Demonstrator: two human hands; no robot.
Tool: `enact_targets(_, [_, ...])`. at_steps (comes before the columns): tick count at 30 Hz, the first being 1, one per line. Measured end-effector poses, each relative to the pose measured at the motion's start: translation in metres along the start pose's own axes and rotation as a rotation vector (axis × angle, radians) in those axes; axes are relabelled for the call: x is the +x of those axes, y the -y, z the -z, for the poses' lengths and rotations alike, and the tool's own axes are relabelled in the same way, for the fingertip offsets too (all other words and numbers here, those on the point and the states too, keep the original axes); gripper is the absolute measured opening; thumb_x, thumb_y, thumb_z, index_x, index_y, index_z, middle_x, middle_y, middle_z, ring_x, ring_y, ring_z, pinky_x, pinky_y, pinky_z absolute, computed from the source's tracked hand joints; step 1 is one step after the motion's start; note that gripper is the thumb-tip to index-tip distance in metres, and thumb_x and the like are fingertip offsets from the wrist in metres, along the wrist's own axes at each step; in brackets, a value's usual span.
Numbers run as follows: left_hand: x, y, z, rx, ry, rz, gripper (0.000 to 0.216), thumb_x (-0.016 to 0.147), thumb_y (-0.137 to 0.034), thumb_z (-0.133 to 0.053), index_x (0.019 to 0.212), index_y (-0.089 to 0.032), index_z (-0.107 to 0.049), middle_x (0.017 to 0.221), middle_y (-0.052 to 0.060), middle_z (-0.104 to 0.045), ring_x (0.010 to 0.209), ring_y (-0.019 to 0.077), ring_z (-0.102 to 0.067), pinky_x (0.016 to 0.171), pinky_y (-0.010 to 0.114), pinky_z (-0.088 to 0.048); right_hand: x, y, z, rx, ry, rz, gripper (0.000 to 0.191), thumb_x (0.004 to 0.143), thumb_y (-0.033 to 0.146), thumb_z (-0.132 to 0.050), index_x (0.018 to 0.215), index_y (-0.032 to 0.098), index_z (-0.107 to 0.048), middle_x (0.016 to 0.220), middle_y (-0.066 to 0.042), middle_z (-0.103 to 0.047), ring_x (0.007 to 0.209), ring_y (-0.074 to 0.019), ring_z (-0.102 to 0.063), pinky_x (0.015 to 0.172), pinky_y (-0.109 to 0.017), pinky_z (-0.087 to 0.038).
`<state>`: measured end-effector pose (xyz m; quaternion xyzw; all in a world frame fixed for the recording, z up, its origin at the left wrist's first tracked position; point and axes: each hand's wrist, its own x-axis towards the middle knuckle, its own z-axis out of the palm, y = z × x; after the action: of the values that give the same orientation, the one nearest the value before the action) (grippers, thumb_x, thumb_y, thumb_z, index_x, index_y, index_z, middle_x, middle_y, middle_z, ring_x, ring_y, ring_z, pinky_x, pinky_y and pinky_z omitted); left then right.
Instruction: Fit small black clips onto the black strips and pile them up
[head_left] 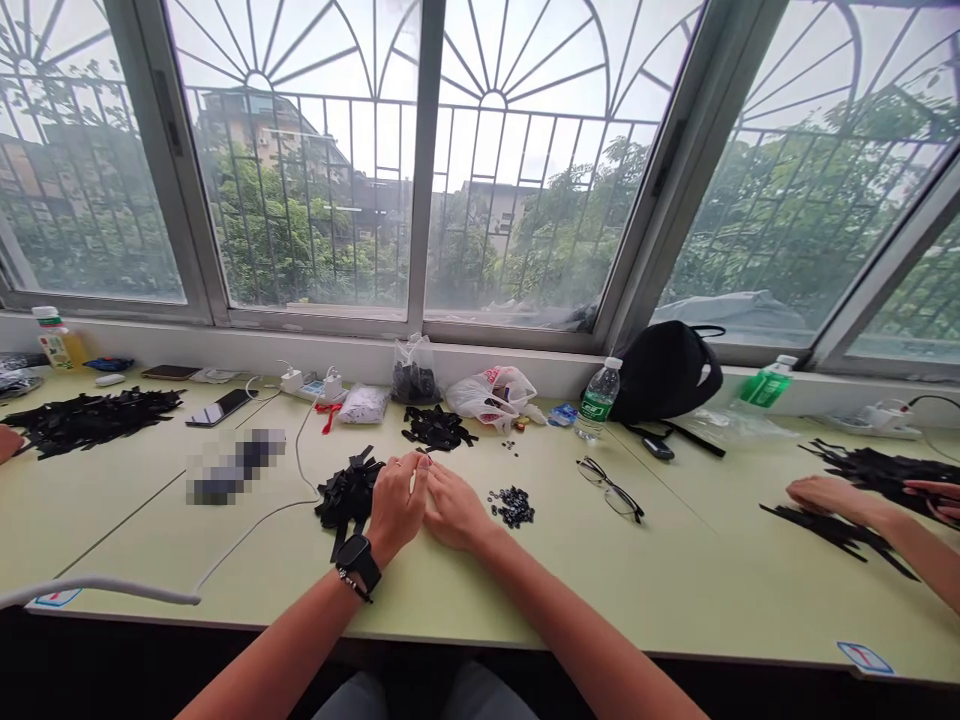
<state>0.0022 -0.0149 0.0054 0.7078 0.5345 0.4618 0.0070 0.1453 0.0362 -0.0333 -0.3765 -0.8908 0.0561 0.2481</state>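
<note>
We cannot make out what, if anything, the left hand (396,505) and right hand (454,505) hold where they meet; their fingers cover it. Pixelation hides the object (235,467) left of the black strips (349,490). We see only part of a co-worker's hand (9,442), cropped by the left edge.

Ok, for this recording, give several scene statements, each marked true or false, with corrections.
1. The left hand has a dark watch at its wrist. True.
2. The two hands are far apart. False: the right hand is close beside the left hand.
3. Black strips lie beside the left hand. True.
4. Nothing lies to the right of the right hand. False: small black rings and eyeglasses do.
5. Every bottle is lying down. False: the clear bottle stands upright.
</note>
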Motion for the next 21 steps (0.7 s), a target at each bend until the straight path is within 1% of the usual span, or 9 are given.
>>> enact_targets(4, [0.000,0.003,-0.002,-0.008,0.003,0.009,0.034,0.108,-0.036,-0.032,0.097,-0.024,-0.062,0.093,0.005,-0.071,0.091,0.0245,-0.064,0.081,0.035,-0.047,0.023,-0.011,-0.005,-0.067,0.027,-0.269,0.063,0.100,0.042,-0.044,0.153,0.009,-0.045,0.161,-0.017,-0.040,0.151,-0.0287,-0.035,0.125,-0.043,-0.024])
enact_targets(5, [0.000,0.003,-0.002,-0.011,0.002,0.010,0.034,0.108,-0.036,-0.032,0.096,-0.024,-0.062,0.093,0.005,-0.071,0.091,0.0245,-0.063,0.080,0.035,-0.047,0.027,-0.012,-0.005,-0.081,0.034,-0.311,0.064,0.101,0.044,-0.042,0.153,0.007,-0.045,0.161,-0.018,-0.039,0.151,-0.0291,-0.034,0.125,-0.042,-0.024])
enact_targets(7, [0.000,0.004,-0.002,-0.019,-0.001,0.012,0.033,0.108,-0.036,-0.033,0.094,-0.024,-0.061,0.093,0.005,-0.071,0.090,0.0244,-0.063,0.080,0.035,-0.047,0.032,-0.012,-0.004,-0.100,0.028,-0.348,0.064,0.101,0.045,-0.042,0.152,0.005,-0.046,0.160,-0.019,-0.040,0.150,-0.0294,-0.036,0.124,-0.041,-0.025])
enact_targets(9, [0.000,0.003,-0.002,-0.031,-0.004,0.010,0.033,0.108,-0.036,-0.035,0.094,-0.024,-0.061,0.093,0.004,-0.071,0.090,0.0242,-0.062,0.080,0.035,-0.047,0.031,-0.009,-0.003,-0.112,-0.023,-0.336,0.060,0.101,0.042,-0.043,0.148,0.006,-0.051,0.158,-0.020,-0.043,0.148,-0.0285,-0.039,0.123,-0.038,-0.028])
enact_targets(12, [-0.001,0.001,0.000,-0.047,0.007,0.002,0.033,0.108,-0.035,-0.036,0.092,-0.024,-0.062,0.091,0.004,-0.072,0.089,0.0238,-0.062,0.080,0.035,-0.046,0.025,-0.003,0.001,-0.119,-0.131,-0.258,0.045,0.101,0.033,-0.044,0.136,0.011,-0.061,0.153,-0.017,-0.050,0.147,-0.0265,-0.040,0.121,-0.037,-0.031])
enact_targets(15, [-0.001,-0.001,0.001,-0.062,0.015,-0.001,0.033,0.108,-0.034,-0.035,0.094,-0.024,-0.063,0.091,0.003,-0.072,0.089,0.0232,-0.061,0.081,0.034,-0.045,0.020,0.001,0.011,-0.073,-0.261,-0.214,0.034,0.099,0.024,-0.044,0.122,0.016,-0.069,0.141,-0.014,-0.062,0.142,-0.0262,-0.046,0.118,-0.040,-0.036])
enact_targets(18, [-0.001,-0.002,0.001,-0.059,0.008,0.003,0.033,0.107,-0.034,-0.037,0.094,-0.023,-0.065,0.092,0.004,-0.072,0.089,0.0228,-0.062,0.080,0.033,-0.044,0.018,0.007,0.027,0.020,-0.437,-0.218,0.028,0.098,0.023,-0.046,0.108,0.019,-0.071,0.119,-0.013,-0.072,0.124,-0.0264,-0.059,0.108,-0.040,-0.046])
enact_targets(21, [-0.001,-0.002,-0.001,-0.031,0.038,-0.007,0.033,0.105,-0.035,-0.044,0.084,-0.022,-0.066,0.082,0.003,-0.071,0.083,0.0218,-0.062,0.074,0.032,-0.043,0.012,0.021,0.053,0.106,-0.545,-0.191,0.023,0.097,0.024,-0.049,0.097,0.020,-0.071,0.099,-0.010,-0.075,0.099,-0.0253,-0.067,0.093,-0.039,-0.053])
